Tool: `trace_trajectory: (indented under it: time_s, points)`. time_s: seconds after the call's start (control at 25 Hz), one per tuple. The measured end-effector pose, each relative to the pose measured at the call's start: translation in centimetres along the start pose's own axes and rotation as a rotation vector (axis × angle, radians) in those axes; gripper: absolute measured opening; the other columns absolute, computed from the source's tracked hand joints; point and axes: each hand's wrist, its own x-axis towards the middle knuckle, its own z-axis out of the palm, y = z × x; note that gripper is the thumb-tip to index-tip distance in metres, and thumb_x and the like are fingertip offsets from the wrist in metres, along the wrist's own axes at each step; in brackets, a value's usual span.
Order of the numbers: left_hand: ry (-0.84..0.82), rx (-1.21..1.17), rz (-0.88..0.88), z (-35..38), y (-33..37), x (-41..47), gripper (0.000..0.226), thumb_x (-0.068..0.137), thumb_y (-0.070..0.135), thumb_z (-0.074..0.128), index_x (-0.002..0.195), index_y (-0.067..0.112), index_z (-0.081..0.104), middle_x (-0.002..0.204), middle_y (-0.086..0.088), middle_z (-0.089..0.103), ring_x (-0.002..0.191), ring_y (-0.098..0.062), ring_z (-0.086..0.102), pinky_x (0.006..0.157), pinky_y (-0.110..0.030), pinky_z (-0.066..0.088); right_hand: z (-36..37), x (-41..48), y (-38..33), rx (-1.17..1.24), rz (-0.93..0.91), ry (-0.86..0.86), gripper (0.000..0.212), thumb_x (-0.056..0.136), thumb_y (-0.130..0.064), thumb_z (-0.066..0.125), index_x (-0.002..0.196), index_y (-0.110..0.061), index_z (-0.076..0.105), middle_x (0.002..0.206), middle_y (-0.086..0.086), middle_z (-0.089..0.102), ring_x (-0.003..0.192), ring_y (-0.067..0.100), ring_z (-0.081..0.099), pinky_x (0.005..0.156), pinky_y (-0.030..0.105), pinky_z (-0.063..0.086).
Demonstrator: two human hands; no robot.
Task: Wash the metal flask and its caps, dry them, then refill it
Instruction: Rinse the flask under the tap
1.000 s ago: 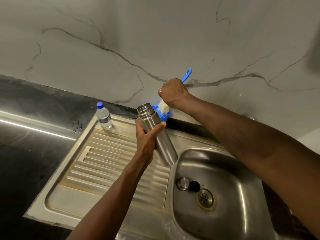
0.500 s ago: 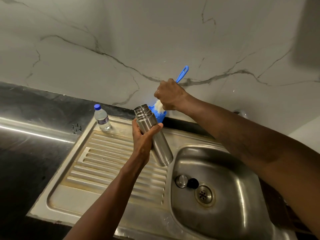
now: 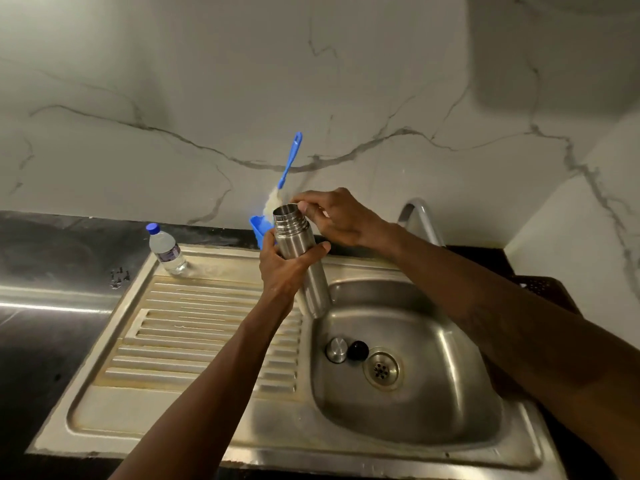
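My left hand [image 3: 289, 271] grips the open metal flask [image 3: 313, 285] round its upper body and holds it tilted over the sink's left rim. My right hand [image 3: 341, 218] sits beside the flask's threaded mouth, its thumb and fingertips at the rim, with nothing in it. A round metal cap [image 3: 336, 349] and a black cap [image 3: 357, 350] lie side by side in the sink basin [image 3: 433, 393], just left of the drain [image 3: 381, 370]. Behind the flask a blue-handled brush [image 3: 291, 161] with a white head stands in a blue holder [image 3: 259, 229], leaning on the wall.
A small water bottle with a blue lid [image 3: 166, 252] stands at the back left of the ribbed drainboard [image 3: 194, 334]. The tap [image 3: 420, 220] rises behind my right wrist. Dark counter runs to the left, and a marble wall stands behind.
My right hand let go of the brush, which now stands alone in its holder, and moved to the flask's mouth. The flask has come more upright, nearer the basin.
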Motion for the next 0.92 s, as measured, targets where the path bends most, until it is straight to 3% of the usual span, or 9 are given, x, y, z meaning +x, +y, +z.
trace_trajectory:
  time_s: [0.16, 0.32, 0.4, 0.52, 0.6, 0.68, 0.72, 0.8, 0.92]
  points:
    - [-0.092, 0.134, 0.089, 4.8, -0.7, -1.5, 0.062, 0.057, 0.032, 0.099, 0.110, 0.032, 0.065, 0.099, 0.006, 0.075, 0.089, -0.006, 0.073, 0.082, -0.032, 0.060, -0.7, -6.5, 1.8, 0.189, 0.277, 0.080, 0.063, 0.093, -0.058, 0.064, 0.144, -0.022, 0.055, 0.126, 0.003, 0.071, 0.114, 0.013, 0.066, 0.101, 0.032, 0.053]
    - [-0.237, 0.319, 0.112, 9.3, -3.2, -3.8, 0.057, 0.061, 0.036, 0.097, 0.111, 0.027, 0.070, 0.096, 0.009, 0.076, 0.087, -0.001, 0.072, 0.080, -0.029, 0.061, -0.1, -12.2, 4.6, 0.175, 0.450, 0.126, 0.087, 0.064, -0.077, 0.079, 0.131, -0.028, 0.057, 0.116, -0.006, 0.071, 0.104, 0.011, 0.066, 0.094, 0.035, 0.057]
    - [-0.467, 0.425, 0.138, 10.3, -4.5, -3.9, 0.058, 0.059, 0.036, 0.100, 0.109, 0.031, 0.071, 0.098, 0.010, 0.076, 0.091, -0.003, 0.072, 0.081, -0.026, 0.060, 0.1, -14.7, 6.1, 0.169, 0.511, 0.157, 0.084, 0.061, -0.073, 0.084, 0.127, -0.026, 0.060, 0.114, -0.007, 0.070, 0.102, 0.010, 0.065, 0.092, 0.034, 0.057]
    - [-0.912, 0.956, 0.127, 10.9, -5.1, -2.0, 0.047, 0.066, 0.034, 0.097, 0.105, 0.031, 0.071, 0.100, 0.010, 0.074, 0.096, -0.009, 0.069, 0.085, -0.029, 0.056, 0.7, -18.7, 8.4, 0.163, 0.584, 0.173, 0.078, 0.059, -0.066, 0.089, 0.122, -0.027, 0.063, 0.112, -0.009, 0.071, 0.101, 0.009, 0.066, 0.087, 0.030, 0.058]
    - [-0.814, 1.078, 0.058, 12.1, -5.6, -0.3, 0.031, 0.079, 0.022, 0.088, 0.107, 0.026, 0.076, 0.103, 0.004, 0.076, 0.099, -0.018, 0.071, 0.086, -0.031, 0.056, 1.5, -20.8, 10.1, 0.146, 0.643, 0.162, 0.077, 0.053, -0.072, 0.087, 0.116, -0.033, 0.066, 0.105, -0.012, 0.071, 0.099, 0.009, 0.066, 0.083, 0.030, 0.058]
    - [-0.473, 0.905, -0.006, 14.3, -5.9, 1.0, 0.012, 0.090, 0.022, 0.078, 0.102, 0.020, 0.079, 0.096, -0.001, 0.079, 0.092, -0.019, 0.074, 0.088, -0.033, 0.060, 2.1, -22.2, 11.6, 0.135, 0.698, 0.152, 0.077, 0.049, -0.076, 0.085, 0.112, -0.035, 0.066, 0.100, -0.014, 0.072, 0.098, 0.009, 0.066, 0.082, 0.030, 0.058]
    - [-0.348, 0.806, -0.006, 15.7, -6.0, 1.2, 0.013, 0.094, 0.030, 0.076, 0.091, 0.018, 0.080, 0.084, -0.001, 0.078, 0.081, -0.016, 0.074, 0.083, -0.033, 0.060, 2.2, -22.6, 12.2, 0.150, 0.716, 0.150, 0.075, 0.050, -0.074, 0.087, 0.111, -0.034, 0.067, 0.099, -0.014, 0.072, 0.096, 0.007, 0.066, 0.081, 0.029, 0.057]
    - [-0.268, 0.779, 0.054, 18.6, -6.0, 1.4, 0.044, 0.097, 0.047, 0.070, 0.065, 0.017, 0.070, 0.057, 0.003, 0.064, 0.056, -0.009, 0.060, 0.066, -0.028, 0.048, 2.0, -23.1, 13.2, 0.192, 0.750, 0.153, 0.071, 0.053, -0.067, 0.091, 0.110, -0.031, 0.068, 0.097, -0.013, 0.072, 0.091, 0.003, 0.067, 0.080, 0.026, 0.058]
    - [-0.292, 0.806, 0.046, 21.5, -6.8, 1.7, 0.051, 0.096, 0.052, 0.068, 0.060, 0.018, 0.061, 0.051, 0.004, 0.053, 0.051, -0.010, 0.052, 0.055, -0.020, 0.036, 1.6, -23.4, 14.3, 0.207, 0.771, 0.156, 0.067, 0.056, -0.060, 0.094, 0.109, -0.028, 0.068, 0.096, -0.011, 0.073, 0.087, 0.001, 0.067, 0.079, 0.024, 0.057]
